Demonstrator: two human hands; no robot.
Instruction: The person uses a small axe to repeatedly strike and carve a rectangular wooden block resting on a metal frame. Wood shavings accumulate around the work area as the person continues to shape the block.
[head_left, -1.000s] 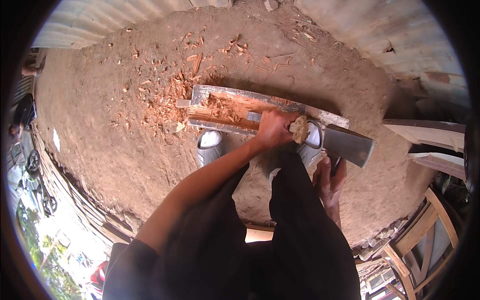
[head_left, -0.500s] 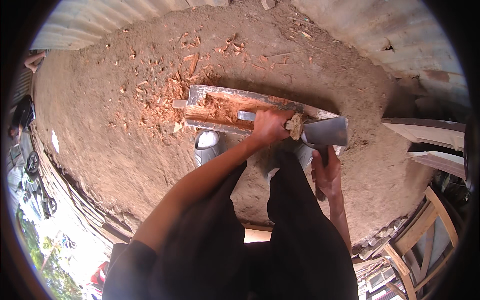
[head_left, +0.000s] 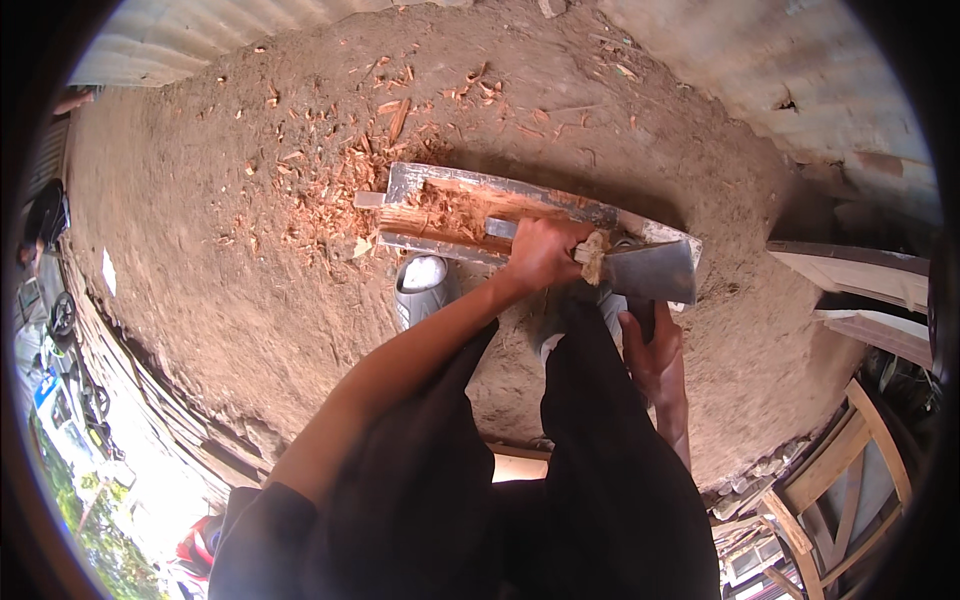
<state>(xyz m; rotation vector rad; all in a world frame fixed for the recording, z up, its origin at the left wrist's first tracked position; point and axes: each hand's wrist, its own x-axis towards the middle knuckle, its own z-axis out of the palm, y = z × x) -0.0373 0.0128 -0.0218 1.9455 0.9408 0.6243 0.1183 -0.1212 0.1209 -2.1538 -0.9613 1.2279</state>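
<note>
My left hand (head_left: 547,252) is wrapped around a chisel, its flat metal blade (head_left: 501,228) pointing left into the hollow of a long wooden block (head_left: 560,199). Past my fist, the chisel's handle (head_left: 594,257) ends in a frayed, mushroomed tip. My right hand (head_left: 656,352) is closed on the dark handle of a hatchet. Its wide grey metal head (head_left: 655,273) lies beside the frayed tip, back side toward it; I cannot tell whether they touch. Reddish wood chips (head_left: 440,203) fill part of the hollow. Dark, worn paint covers the block's upper edges.
Grey shoes, the left one (head_left: 422,290) plainest, stand close to the block's near side. Chips (head_left: 345,190) litter the dirt floor around its left end. Corrugated metal sheets (head_left: 800,90) edge the far side. Wooden frames (head_left: 850,470) lie at right; a person (head_left: 45,225) is far left.
The view has shifted slightly, moving the block a little rightward in the picture. My right hand and the hatchet head sit slightly lower; both grips are unchanged.
</note>
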